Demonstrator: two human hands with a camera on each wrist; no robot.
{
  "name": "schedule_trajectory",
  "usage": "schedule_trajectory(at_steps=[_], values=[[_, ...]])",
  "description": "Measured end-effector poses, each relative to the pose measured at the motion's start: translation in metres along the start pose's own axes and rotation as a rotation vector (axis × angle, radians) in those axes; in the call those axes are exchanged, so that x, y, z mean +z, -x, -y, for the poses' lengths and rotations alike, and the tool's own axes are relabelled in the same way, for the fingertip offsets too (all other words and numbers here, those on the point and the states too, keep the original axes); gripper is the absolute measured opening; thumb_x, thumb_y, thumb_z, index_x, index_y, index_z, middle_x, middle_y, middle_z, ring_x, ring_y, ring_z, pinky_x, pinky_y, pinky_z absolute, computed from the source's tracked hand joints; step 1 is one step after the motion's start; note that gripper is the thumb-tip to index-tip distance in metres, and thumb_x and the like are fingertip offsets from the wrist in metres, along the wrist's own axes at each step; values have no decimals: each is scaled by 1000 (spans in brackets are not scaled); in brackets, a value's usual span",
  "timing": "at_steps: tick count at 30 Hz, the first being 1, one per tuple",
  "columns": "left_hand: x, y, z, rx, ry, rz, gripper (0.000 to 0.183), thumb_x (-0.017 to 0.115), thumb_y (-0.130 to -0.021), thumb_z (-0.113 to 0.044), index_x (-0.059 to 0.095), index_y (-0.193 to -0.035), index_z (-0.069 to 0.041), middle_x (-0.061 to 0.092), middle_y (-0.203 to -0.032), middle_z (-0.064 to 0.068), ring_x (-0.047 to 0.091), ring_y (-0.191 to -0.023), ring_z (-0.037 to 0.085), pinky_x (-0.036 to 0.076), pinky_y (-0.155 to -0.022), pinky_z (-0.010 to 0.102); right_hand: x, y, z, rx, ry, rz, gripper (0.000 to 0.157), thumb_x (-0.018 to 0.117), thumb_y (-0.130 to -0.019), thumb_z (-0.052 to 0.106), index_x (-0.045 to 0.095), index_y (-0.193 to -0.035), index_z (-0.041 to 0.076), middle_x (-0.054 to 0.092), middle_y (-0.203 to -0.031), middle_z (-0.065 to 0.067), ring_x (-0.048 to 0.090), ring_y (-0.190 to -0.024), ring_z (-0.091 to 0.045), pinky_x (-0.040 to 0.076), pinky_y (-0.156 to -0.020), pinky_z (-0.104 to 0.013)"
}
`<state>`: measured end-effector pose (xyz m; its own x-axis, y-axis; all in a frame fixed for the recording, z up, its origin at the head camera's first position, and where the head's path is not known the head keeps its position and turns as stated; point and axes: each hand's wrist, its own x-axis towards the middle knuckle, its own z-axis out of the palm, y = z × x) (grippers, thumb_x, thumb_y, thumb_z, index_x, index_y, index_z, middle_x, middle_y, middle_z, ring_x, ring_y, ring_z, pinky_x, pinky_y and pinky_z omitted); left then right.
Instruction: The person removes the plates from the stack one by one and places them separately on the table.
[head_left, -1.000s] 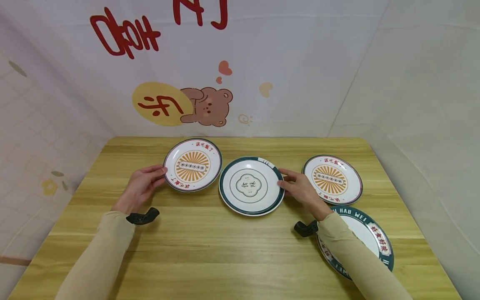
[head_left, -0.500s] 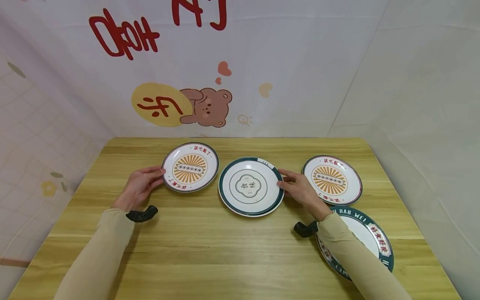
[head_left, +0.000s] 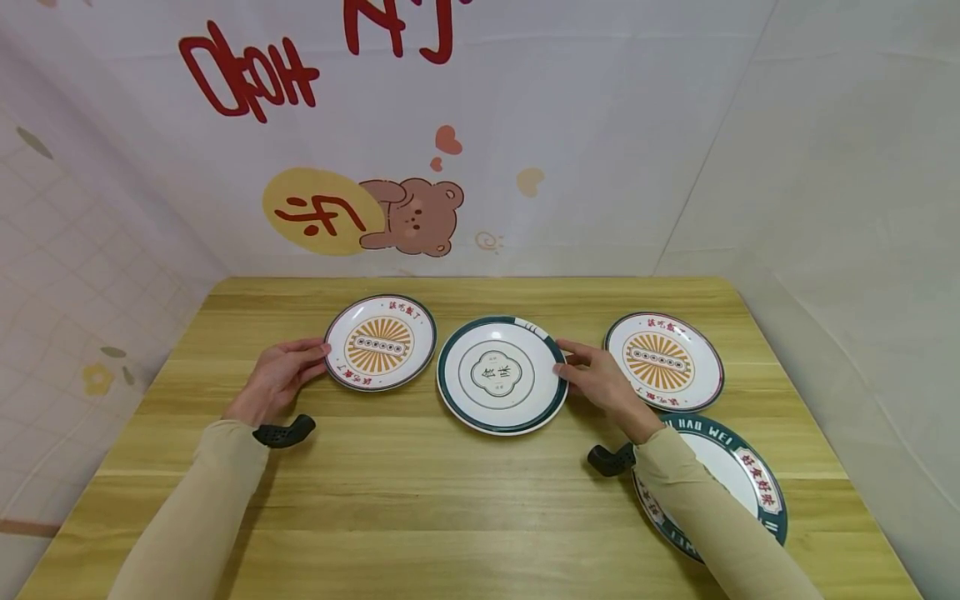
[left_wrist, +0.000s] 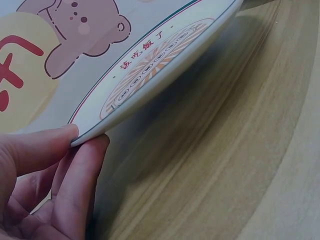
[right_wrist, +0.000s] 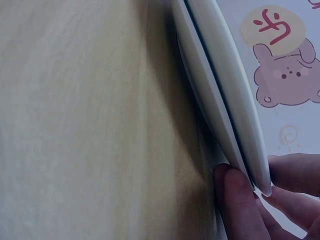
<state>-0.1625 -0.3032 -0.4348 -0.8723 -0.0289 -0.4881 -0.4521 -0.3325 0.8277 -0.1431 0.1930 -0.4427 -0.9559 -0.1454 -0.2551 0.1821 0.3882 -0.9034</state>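
My left hand (head_left: 277, 377) pinches the left rim of a white plate (head_left: 381, 342) with an orange sunburst and red characters. In the left wrist view this plate is tilted, its thin edge between thumb and fingertips, with a dark shadow on the tabletop below it. Right of it, my right hand (head_left: 602, 385) pinches the right edge of a white plate with a dark green rim (head_left: 502, 375). The right wrist view reveals two stacked plate edges (right_wrist: 235, 100) between thumb and fingers. The underside of the stack faces that camera.
A second sunburst plate (head_left: 663, 362) lies on the wooden table (head_left: 420, 517) just right of my right hand. A larger green-banded plate (head_left: 757, 475) lies nearer, partly covered by my right sleeve (head_left: 712, 508). A printed cloth backdrop (head_left: 600, 100) rises behind the table.
The sunburst plate in my left hand has shifted slightly left, and its far edge has come down, leaving it flatter. My right hand and the green-rimmed plate have stayed in place.
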Motion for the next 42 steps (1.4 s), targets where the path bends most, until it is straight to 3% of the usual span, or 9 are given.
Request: schedule_trajectory(at_steps=[16, 19, 26, 29, 34, 42], values=[[-3, 0, 4, 18, -25, -7, 14, 67, -98, 4, 73, -100, -8, 73, -95, 2, 73, -88, 9, 61, -82, 23, 3, 0, 1, -15, 8, 6, 56, 66, -102, 10, 48, -153, 1, 60, -131, -29, 69, -93, -19, 62, -84, -29], [-3, 1, 5, 30, -49, -11, 13, 68, -97, 3, 72, -107, -6, 73, -95, 1, 73, -88, 9, 61, -83, 23, 3, 0, 0, -21, 8, 6, 56, 66, -101, 10, 48, -153, 1, 60, -131, -30, 70, -94, -20, 63, -84, -30], [-4, 2, 11, 88, -229, -34, 52, 65, -101, -3, 46, -147, 10, 69, -99, -3, 72, -90, 5, 60, -86, 23, 3, 0, -2, -24, 14, 13, 56, 66, -101, 11, 48, -153, 1, 59, -132, -30, 70, -91, -17, 61, -79, -24], [-2, 4, 12, 121, -341, -39, 55, 65, -102, -6, 44, -149, 13, 67, -108, 3, 72, -90, 3, 59, -87, 22, 3, 0, -2, -26, 5, 13, 56, 66, -101, 10, 48, -153, 0, 59, -132, -30, 70, -91, -18, 61, -79, -24], [3, 7, 13, 172, -524, -58, 54, 66, -102, -12, 48, -146, 13, 60, -133, 23, 71, -88, -1, 59, -85, 20, 2, 0, -2, -5, 8, 2, 56, 67, -101, 10, 48, -153, 3, 58, -133, -30, 70, -92, -19, 62, -80, -25], [7, 12, 14, 182, -595, -106, 54, 60, -107, -23, 48, -148, 9, 53, -143, 27, 67, -89, -2, 59, -85, 19, 1, 1, -1, 6, 31, -5, 56, 66, -101, 12, 49, -154, 5, 58, -135, -29, 70, -93, -18, 62, -82, -27]])
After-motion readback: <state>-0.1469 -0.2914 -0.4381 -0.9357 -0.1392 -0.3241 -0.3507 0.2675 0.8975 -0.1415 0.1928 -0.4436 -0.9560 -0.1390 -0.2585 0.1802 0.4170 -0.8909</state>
